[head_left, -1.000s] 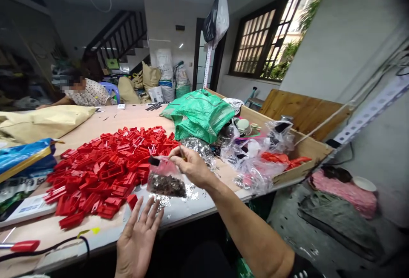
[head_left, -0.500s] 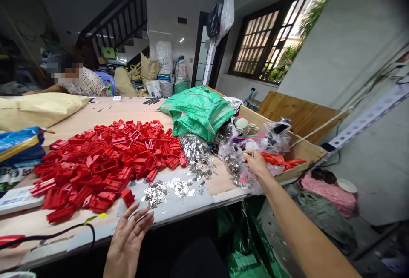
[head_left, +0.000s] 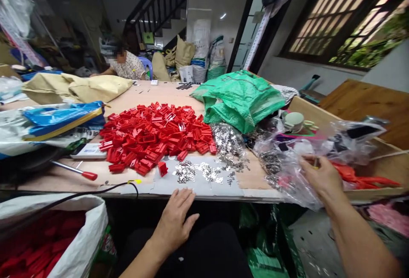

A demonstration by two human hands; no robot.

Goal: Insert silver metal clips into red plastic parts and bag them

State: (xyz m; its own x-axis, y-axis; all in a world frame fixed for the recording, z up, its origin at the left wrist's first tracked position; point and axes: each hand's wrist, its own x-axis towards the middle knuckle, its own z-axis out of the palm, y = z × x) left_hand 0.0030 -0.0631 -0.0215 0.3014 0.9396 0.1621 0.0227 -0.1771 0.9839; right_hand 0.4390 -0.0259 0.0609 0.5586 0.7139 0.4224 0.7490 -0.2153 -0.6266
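My left hand (head_left: 175, 218) is at the table's front edge, palm down, its fingers stretched out and the thumb apart, holding nothing. Just beyond its fingertips lie small flat silver metal pieces (head_left: 185, 171) on a grey sheet (head_left: 198, 187). My right hand (head_left: 321, 176) is over the clear plastic bags (head_left: 300, 193) on the right, fingers pinched around something small that I cannot make out. Dark metal pieces (head_left: 270, 165) show in the bag beside it. Left of centre is a heap of red plastic parts (head_left: 159, 135), with one red part (head_left: 162, 168) standing apart near the metal pieces.
A green woven bag (head_left: 239, 99) lies behind a clear bag of metal pieces (head_left: 228, 141). A white sack (head_left: 96, 222) of red parts stands at lower left, near a red-tipped lever (head_left: 87, 175) and a black cable (head_left: 111, 187). Across the table sits another person (head_left: 128, 65).
The view has turned left, bringing the white sack and lever into sight. My left hand has turned palm down by the table edge. My right hand stays at the plastic bags.
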